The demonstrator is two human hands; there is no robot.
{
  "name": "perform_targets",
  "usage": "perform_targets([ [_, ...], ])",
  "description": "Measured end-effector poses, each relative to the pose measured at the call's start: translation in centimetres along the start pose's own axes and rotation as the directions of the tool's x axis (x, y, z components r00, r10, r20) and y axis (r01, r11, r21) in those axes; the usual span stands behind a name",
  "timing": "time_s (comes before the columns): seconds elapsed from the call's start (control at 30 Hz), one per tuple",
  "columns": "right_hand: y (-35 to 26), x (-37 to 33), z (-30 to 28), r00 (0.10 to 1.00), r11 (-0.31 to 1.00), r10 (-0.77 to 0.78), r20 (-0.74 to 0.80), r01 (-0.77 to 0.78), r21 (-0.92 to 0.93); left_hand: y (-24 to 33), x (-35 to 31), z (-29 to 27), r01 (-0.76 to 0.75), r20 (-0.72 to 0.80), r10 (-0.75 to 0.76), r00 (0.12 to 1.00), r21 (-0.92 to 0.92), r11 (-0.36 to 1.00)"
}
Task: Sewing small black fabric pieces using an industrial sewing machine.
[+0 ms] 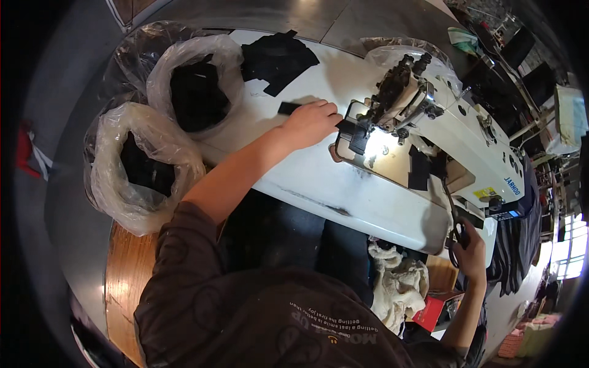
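My left hand [311, 124] is closed on a narrow strip of black fabric [289, 108] over the white table. One end sticks out behind the hand, and dark cloth shows past the fingertips toward the lit needle area of the sewing machine [408, 101]. At the table's right front, my right hand [470, 250] grips dark-handled scissors [456, 235], their blades pointing away from me toward the machine. A small black fabric piece [419, 170] lies on the machine bed near the blades. How the right fingers sit in the handles is partly hidden.
Two clear plastic bags [228, 58] [110, 132] holding black pieces stand at the left. Black cut fabric [279, 59] lies at the table's far edge. Below the front edge hang a crumpled cream cloth [397, 285] and a red box [429, 311]. A wooden bench [119, 276] is at left.
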State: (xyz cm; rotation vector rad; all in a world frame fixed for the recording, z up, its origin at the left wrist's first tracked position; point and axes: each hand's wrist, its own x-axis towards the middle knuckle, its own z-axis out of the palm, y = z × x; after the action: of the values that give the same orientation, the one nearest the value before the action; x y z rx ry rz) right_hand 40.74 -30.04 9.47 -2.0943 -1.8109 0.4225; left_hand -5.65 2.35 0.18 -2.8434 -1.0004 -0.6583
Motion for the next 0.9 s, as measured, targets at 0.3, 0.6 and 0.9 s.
perform_targets([
  [0.3,-17.2,5.0,8.3,0.818,0.492,-0.035,0.575,-0.486,0.722,0.1,0.1,-0.6,-0.065,0.005,0.065,0.998,0.039,0.997],
  [0.6,-20.9,14.3,14.7,0.8,0.339,0.033,0.599,-0.573,0.746,-0.7,0.3,-0.4,0.027,-0.001,-0.028,1.0,-0.199,0.98],
  [0.9,-16.0,7.9,9.2,0.961,0.953,-0.193,0.2,0.135,0.27,-6.0,-0.9,-2.6,0.221,-0.403,-0.326,0.855,-0.286,0.933],
])
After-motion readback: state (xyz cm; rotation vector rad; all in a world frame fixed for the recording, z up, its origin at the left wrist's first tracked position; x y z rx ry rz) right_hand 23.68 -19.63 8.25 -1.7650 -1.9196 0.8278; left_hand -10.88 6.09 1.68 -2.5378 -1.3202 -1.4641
